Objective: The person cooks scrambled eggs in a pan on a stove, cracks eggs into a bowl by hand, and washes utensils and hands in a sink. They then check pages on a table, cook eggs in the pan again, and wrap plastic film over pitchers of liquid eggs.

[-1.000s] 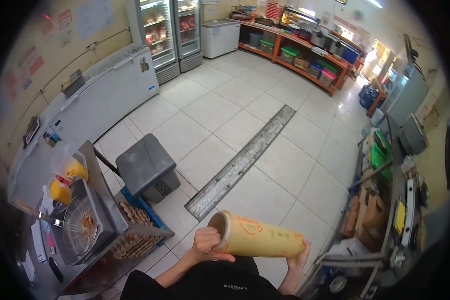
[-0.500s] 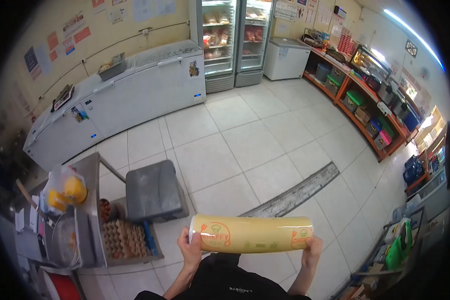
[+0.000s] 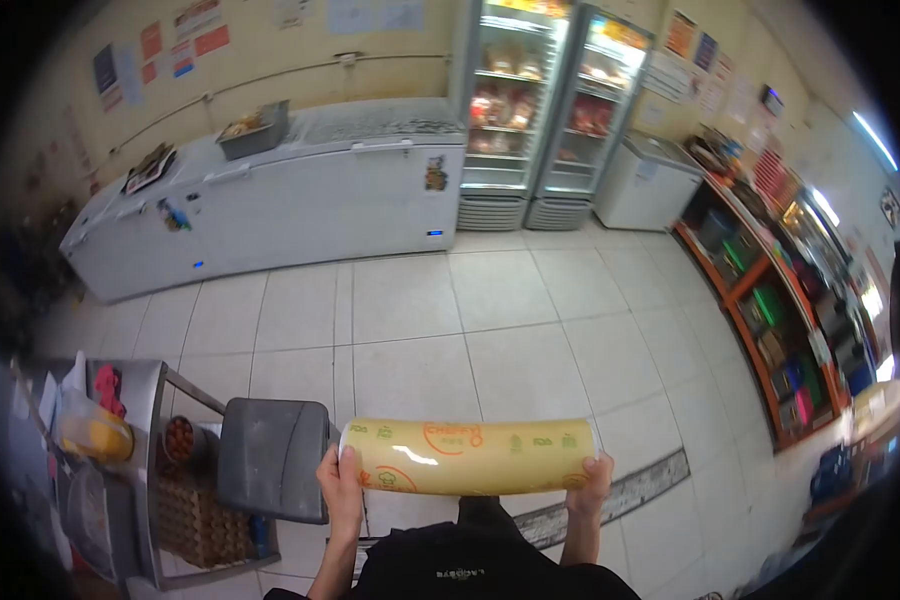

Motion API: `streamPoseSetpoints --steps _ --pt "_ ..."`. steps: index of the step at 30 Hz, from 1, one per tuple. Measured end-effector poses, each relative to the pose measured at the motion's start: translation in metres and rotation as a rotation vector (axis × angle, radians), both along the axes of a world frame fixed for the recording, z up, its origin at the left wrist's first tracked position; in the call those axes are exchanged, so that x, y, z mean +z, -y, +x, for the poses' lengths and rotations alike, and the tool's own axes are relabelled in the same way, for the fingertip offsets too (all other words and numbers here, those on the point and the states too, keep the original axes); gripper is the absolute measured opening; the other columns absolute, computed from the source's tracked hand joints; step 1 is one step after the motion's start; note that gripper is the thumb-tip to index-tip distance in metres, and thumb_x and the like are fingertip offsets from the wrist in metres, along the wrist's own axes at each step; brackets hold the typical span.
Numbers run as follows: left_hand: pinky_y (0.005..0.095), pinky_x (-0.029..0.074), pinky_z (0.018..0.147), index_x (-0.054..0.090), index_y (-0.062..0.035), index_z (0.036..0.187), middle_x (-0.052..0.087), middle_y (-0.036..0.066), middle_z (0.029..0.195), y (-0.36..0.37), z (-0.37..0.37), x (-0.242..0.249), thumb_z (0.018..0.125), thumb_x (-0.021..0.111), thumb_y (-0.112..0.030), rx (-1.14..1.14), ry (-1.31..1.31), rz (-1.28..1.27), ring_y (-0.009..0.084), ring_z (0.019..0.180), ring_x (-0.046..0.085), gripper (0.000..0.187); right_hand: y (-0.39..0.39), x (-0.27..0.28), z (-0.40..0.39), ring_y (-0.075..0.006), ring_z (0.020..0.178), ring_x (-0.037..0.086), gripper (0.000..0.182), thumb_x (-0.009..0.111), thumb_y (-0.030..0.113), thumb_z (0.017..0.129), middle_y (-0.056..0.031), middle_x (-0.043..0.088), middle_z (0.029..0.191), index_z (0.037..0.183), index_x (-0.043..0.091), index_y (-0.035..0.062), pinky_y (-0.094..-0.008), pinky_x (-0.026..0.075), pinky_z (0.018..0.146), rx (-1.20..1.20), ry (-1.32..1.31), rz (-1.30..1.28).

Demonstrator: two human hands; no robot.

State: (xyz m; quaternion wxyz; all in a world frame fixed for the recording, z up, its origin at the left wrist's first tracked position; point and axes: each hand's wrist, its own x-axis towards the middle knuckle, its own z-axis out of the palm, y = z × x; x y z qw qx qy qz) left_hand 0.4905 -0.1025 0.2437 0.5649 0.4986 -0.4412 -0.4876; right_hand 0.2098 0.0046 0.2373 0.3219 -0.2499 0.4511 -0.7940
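A large yellowish roll of film (image 3: 470, 457) with orange and green printing lies level across the front of my body, between both hands. At its left end, my left hand (image 3: 341, 485) is closed round the edge, thumb on top. The right end is gripped by my right hand (image 3: 590, 480), with the fingers curled at the rim. Beyond the roll is the tiled floor. The undersides of both hands' grips are hidden.
Left, a metal table (image 3: 148, 385) holds a yellow-filled container (image 3: 95, 432); egg trays (image 3: 200, 525) and a grey lidded bin (image 3: 274, 455) are beside it. Chest freezers (image 3: 320, 205) and glass-door fridges (image 3: 505, 120) line the back. Orange shelving (image 3: 760, 330) stands right. A floor grate (image 3: 620, 500) crosses behind the roll.
The view has turned left and tilted up. The roll has shifted slightly left in view and turned about its length, showing different print. Both hands still hold its ends.
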Motion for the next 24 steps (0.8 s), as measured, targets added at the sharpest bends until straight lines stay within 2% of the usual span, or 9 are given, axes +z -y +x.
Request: streamPoseSetpoints --steps 1,6,8,10,11,13,18,21,24 --pt "0.0216 0.038 0.056 0.051 -0.0018 0.079 0.052 -0.001 0.07 0.016 -0.014 0.0 0.087 0.045 -0.012 0.05 -0.122 0.058 0.0032 0.065 0.044 0.014 0.034 0.004 -0.01 -0.0115 0.064 0.053 0.035 0.058 0.026 0.072 -0.0071 0.059 0.075 0.082 0.058 -0.0075 -0.0239 0.042 0.059 0.021 -0.009 0.043" --pt "0.022 0.04 0.063 0.056 -0.0038 0.088 0.056 0.001 0.079 0.085 -0.022 -0.038 0.084 0.046 -0.012 0.34 -0.186 0.2 0.0063 0.071 0.05 0.013 0.202 -0.014 -0.045 -0.0094 0.062 0.05 0.025 0.053 0.019 0.068 -0.0038 0.057 0.07 0.077 0.059 -0.0035 -0.0241 0.041 0.057 0.322 -0.17 0.209" --pt "0.0244 0.039 0.067 0.055 -0.0035 0.089 0.055 0.001 0.08 0.103 -0.017 -0.042 0.082 0.044 -0.014 0.442 -0.16 0.268 0.0081 0.074 0.049 0.016 0.268 -0.015 -0.046 -0.0106 0.065 0.051 0.024 0.049 0.015 0.068 -0.0037 0.057 0.072 0.08 0.059 -0.0025 -0.0254 0.042 0.06 0.62 -0.325 0.176" --pt "0.0263 0.039 0.071 0.054 -0.0025 0.089 0.053 0.001 0.08 0.122 -0.005 -0.072 0.082 0.042 -0.017 0.562 -0.068 0.435 0.0098 0.078 0.047 0.02 0.352 -0.059 -0.06 -0.0168 0.082 0.055 0.035 0.042 0.012 0.068 -0.01 0.058 0.089 0.096 0.056 -0.0037 -0.0294 0.045 0.072 0.961 -0.66 0.076" --pt "0.0274 0.039 0.072 0.054 -0.002 0.09 0.052 0.001 0.081 0.134 -0.001 -0.08 0.082 0.042 -0.018 0.639 -0.119 0.412 0.0105 0.079 0.046 0.021 0.371 -0.061 -0.043 -0.0168 0.082 0.055 0.035 0.042 0.012 0.068 -0.01 0.058 0.089 0.096 0.056 -0.0037 -0.0294 0.045 0.072 1.071 -0.66 0.005" --pt "0.0301 0.039 0.075 0.053 -0.0004 0.091 0.052 0.005 0.086 0.161 0.009 -0.092 0.082 0.041 -0.019 0.738 -0.186 0.416 0.0126 0.085 0.046 0.024 0.43 -0.065 -0.009 -0.0168 0.082 0.055 0.035 0.042 0.012 0.068 -0.01 0.059 0.089 0.095 0.056 -0.0038 -0.0294 0.045 0.072 1.205 -0.663 0.075" --pt "0.0305 0.04 0.078 0.054 0.0029 0.098 0.055 0.012 0.093 0.235 0.053 -0.135 0.08 0.044 -0.021 0.916 -0.185 0.423 0.0174 0.091 0.05 0.031 0.563 -0.069 0.097 -0.0168 0.082 0.056 0.035 0.042 0.011 0.068 -0.01 0.059 0.089 0.095 0.057 -0.0038 -0.0293 0.045 0.073 1.317 -0.545 0.284" --pt "0.0299 0.041 0.071 0.052 0.0016 0.094 0.055 0.011 0.088 0.288 0.077 -0.102 0.08 0.047 -0.021 0.905 -0.075 0.42 0.0161 0.084 0.051 0.027 0.638 -0.06 0.142 -0.0168 0.083 0.056 0.034 0.042 0.011 0.068 -0.0099 0.059 0.089 0.095 0.057 -0.0038 -0.0292 0.045 0.073 1.363 -0.471 0.355" --pt "0.03 0.041 0.071 0.051 0.0017 0.094 0.054 0.011 0.087 0.33 0.1 -0.101 0.08 0.049 -0.02 0.961 -0.09 0.358 0.0159 0.084 0.051 0.026 0.697 -0.056 0.192 -0.0169 0.083 0.056 0.034 0.042 0.011 0.068 -0.0099 0.059 0.089 0.095 0.057 -0.0039 -0.0292 0.044 0.073 1.41 -0.406 0.416"
